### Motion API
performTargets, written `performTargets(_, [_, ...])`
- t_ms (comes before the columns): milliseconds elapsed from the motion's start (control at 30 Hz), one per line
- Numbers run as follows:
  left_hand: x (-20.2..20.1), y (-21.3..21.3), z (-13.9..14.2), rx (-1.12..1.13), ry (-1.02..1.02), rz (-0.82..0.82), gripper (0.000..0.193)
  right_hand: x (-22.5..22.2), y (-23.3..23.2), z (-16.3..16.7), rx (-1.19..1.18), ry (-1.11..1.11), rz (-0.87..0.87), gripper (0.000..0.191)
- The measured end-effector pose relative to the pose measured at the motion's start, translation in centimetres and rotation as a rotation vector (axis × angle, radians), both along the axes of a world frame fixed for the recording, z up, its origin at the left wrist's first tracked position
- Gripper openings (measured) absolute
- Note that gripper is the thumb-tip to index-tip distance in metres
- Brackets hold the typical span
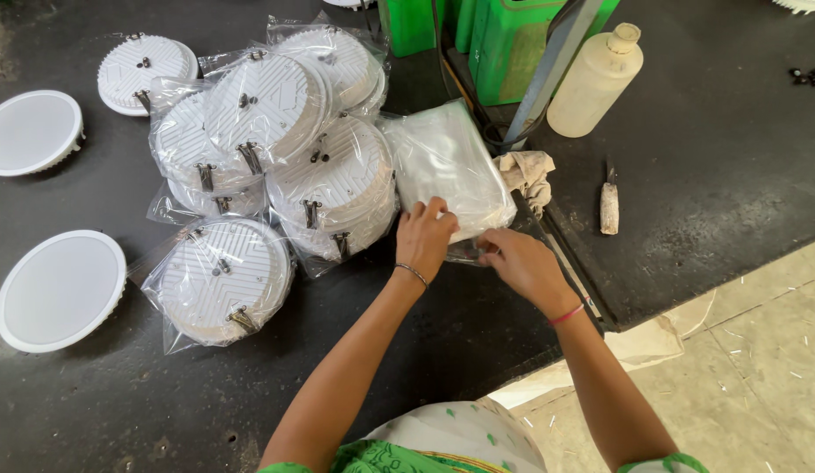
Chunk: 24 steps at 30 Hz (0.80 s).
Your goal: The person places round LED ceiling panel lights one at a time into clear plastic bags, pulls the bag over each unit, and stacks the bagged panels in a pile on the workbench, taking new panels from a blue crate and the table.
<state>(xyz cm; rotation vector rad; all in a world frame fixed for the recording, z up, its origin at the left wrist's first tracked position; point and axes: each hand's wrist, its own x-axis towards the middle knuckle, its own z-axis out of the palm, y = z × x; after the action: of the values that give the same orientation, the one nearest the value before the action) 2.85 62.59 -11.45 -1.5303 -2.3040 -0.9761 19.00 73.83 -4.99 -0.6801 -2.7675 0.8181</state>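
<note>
Starting far to the left of the stack of clear bags (442, 166), two bare round white lamps lie face up on the dark table (705, 158) — one at the edge (31, 131), a larger-looking one (60, 289) below it. Nearer the stack sits a heap of bagged lamps (276, 149), ribbed backs up with their spring clips showing, and one more bagged lamp (222, 280) lies apart at the heap's lower left. My left hand (422, 238) rests on the stack's near edge, fingers curled down onto the plastic, pinching the top bag as far as I can tell. My right hand (521, 263) grips the stack's lower right corner, thumb and fingers closed on the film. A crumpled rag (526, 175) touches the stack's right side. Beyond it — a pale plastic bottle (596, 81) stands before green containers (513, 44), and a small worn knife (609, 203) lies right of the rag.
</note>
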Motion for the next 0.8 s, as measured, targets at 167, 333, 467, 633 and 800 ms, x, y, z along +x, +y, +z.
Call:
performTargets(167, [-1.1,0.6,-0.5,0.173,-0.476,0.098,0.006,1.2,-0.8,1.3,-0.042,0.285,-0.151,0.015])
performTargets(333, [-1.5,0.5,0.2,0.206,-0.591,0.086,0.009,0.0,-1.0,1.1,-0.045,0.435,-0.204,0.015])
performTargets(467, [-1.2,0.3,0.7,0.261,-0.475,0.054,0.009,-3.2,-1.6,-0.9,-0.211,0.411,-0.194,0.03])
performTargets(633, [-1.9,-0.3,1.4,0.348,-0.513,0.108,0.002,-6.1,-1.5,-3.4,-0.43,0.42,-0.339,0.02])
performTargets(800, [-1.9,-0.6,1.6,0.382,-0.664,0.175,0.004,-4.3,-1.5,-3.3,-0.158,0.365,-0.354,0.015])
